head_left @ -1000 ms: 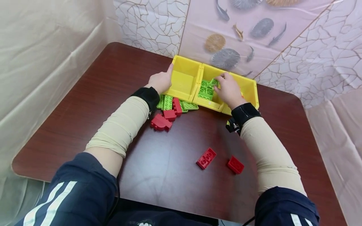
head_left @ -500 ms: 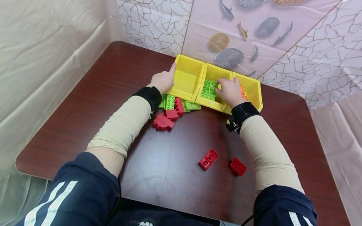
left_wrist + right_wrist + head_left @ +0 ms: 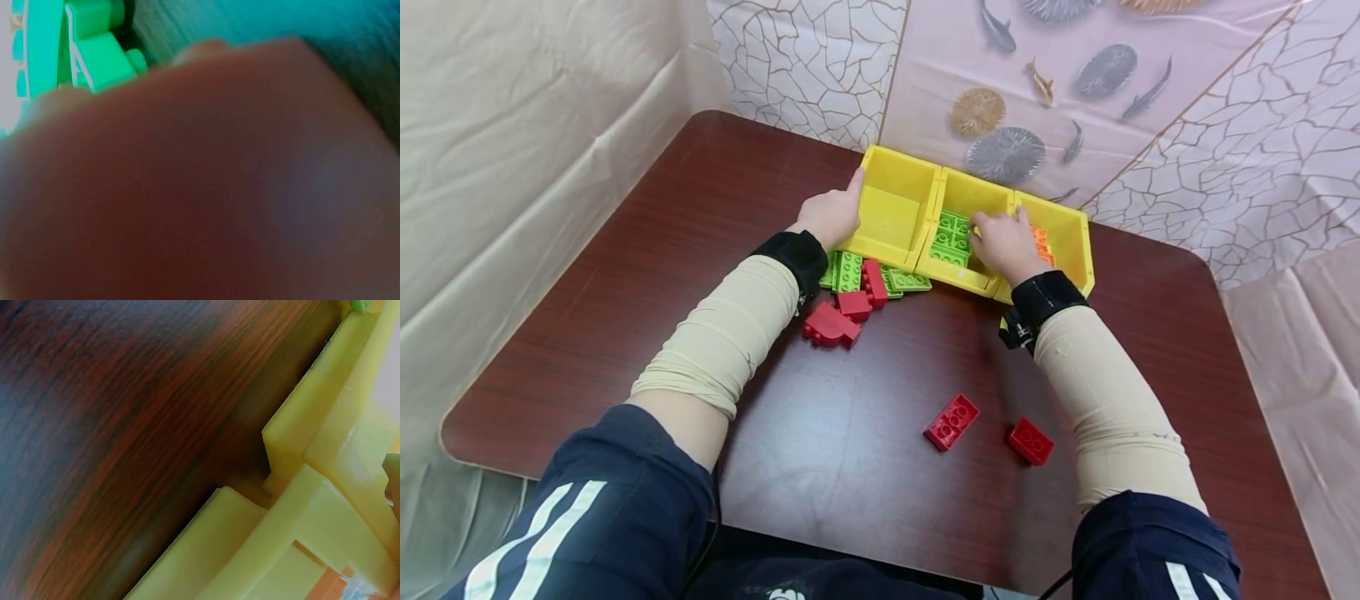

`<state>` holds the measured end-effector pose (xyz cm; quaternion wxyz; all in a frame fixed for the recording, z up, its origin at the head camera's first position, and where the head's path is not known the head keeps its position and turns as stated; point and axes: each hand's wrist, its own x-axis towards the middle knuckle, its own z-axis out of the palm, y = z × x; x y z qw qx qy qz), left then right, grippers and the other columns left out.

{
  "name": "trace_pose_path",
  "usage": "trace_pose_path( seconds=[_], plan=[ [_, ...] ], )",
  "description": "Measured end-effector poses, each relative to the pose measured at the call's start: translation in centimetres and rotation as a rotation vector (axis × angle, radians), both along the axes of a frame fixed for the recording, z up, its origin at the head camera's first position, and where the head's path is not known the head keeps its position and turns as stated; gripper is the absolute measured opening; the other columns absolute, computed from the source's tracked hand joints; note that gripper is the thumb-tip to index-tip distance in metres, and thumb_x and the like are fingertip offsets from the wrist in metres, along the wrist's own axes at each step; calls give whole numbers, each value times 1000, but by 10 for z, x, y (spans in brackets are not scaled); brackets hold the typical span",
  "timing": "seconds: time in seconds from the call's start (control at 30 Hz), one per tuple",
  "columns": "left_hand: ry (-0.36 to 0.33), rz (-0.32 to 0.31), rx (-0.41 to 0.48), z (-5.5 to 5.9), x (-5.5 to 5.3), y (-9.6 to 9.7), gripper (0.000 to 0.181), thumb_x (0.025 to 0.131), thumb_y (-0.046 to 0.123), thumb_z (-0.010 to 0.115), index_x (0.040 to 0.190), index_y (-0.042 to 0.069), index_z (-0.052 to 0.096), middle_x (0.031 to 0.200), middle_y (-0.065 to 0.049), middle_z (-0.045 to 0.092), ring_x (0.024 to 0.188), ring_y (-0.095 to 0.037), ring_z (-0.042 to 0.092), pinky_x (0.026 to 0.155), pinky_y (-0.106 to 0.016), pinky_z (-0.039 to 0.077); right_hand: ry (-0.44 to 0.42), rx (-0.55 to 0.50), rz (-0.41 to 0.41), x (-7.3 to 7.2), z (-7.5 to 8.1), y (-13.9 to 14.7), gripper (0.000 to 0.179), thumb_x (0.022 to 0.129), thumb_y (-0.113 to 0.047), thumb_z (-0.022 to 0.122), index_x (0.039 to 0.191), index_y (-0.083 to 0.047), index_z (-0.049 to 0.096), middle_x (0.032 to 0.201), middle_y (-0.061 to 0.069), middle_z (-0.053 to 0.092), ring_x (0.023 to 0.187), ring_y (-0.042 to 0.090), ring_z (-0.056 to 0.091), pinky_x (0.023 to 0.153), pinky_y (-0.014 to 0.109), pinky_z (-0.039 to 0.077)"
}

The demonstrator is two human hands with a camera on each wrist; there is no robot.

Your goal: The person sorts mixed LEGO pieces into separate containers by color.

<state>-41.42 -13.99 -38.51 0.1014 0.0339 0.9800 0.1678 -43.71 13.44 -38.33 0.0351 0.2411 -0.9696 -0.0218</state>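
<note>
My left hand (image 3: 831,215) rests at the left wall of a yellow three-compartment bin (image 3: 891,215), one straight finger along its edge; the other fingers are largely hidden. In the left wrist view that hand (image 3: 206,181) is a blur across most of the picture. My right hand (image 3: 1006,243) reaches into the middle compartment, thumb and finger curled at the right side of the green building blocks (image 3: 951,237) lying there, pinching the edge block. Orange blocks (image 3: 1042,244) lie in the right compartment. The right wrist view shows the bin's yellow walls (image 3: 356,425), not the fingers.
Red blocks (image 3: 831,325) and green blocks (image 3: 848,271) lie in a pile before the bin's left end. Two more red blocks, one longer (image 3: 952,422) and one shorter (image 3: 1031,442), lie nearer on the brown table (image 3: 835,467). A patterned cloth (image 3: 1000,108) hangs behind the bin.
The tilted green block at my right fingers has come down level with the others. My right hand has sunk slightly into the compartment, uncovering the orange blocks. My left hand stays at the bin.
</note>
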Motion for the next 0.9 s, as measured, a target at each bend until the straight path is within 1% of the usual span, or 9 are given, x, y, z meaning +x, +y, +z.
trace_pose_path(
  seconds=[0.1,0.2,0.27,0.33,0.47,0.57,0.63,0.7,0.9],
  plan=[
    [6,-14,-6,-1,0,3,71,99,20,37,148,21,-14,82,-9,49,75,-26,53,70,-35,40,-19,-32,15,6,2,6,30,93,-17,50,118,-2,57,110,20,62,103,39,55,100,55,18],
    [12,-25,-4,-2,0,4,71,99,20,37,148,21,-14,83,-9,50,76,-27,53,71,-36,41,-44,-124,16,13,7,17,36,95,-16,48,126,2,52,127,21,53,118,38,47,104,51,21],
    [12,-22,5,-2,0,3,71,98,20,36,148,21,-14,84,-10,51,77,-27,53,73,-37,41,-48,-197,-15,19,11,27,40,96,-16,45,131,4,47,136,22,44,126,37,39,106,47,21],
    [14,-19,19,-1,0,1,71,98,20,36,148,22,-14,86,-11,51,79,-28,53,74,-38,41,-23,-258,-62,24,14,41,42,97,-15,43,133,6,43,140,23,38,130,37,34,107,43,22],
    [3,-8,34,1,1,-3,71,99,22,35,148,22,-16,86,-12,50,79,-29,53,75,-39,40,22,-304,-213,33,13,74,46,97,-14,41,138,7,37,144,23,31,133,36,27,108,44,20],
    [-23,5,53,2,2,-3,65,101,29,31,147,22,-14,86,-12,49,78,-29,52,76,-38,39,7,-298,-315,38,8,97,50,96,-15,40,140,7,31,146,24,26,134,38,24,107,47,20],
    [-37,20,63,2,2,-3,62,101,32,28,147,21,-12,86,-12,48,78,-30,51,76,-38,38,-11,-301,-353,41,4,108,51,96,-14,40,141,8,29,146,25,25,133,40,24,107,48,20],
    [-39,25,59,2,2,-2,62,101,33,28,147,21,-12,86,-13,48,79,-30,51,76,-39,38,-32,-316,-369,42,0,116,53,95,-11,41,141,9,26,144,27,26,131,41,26,105,49,22],
    [-9,2,21,3,2,2,72,99,26,37,147,21,-16,83,-13,48,76,-31,52,74,-40,39,-132,-395,-435,43,-7,125,61,96,-5,34,147,4,1,142,31,24,127,42,31,102,49,28]
  ],
)
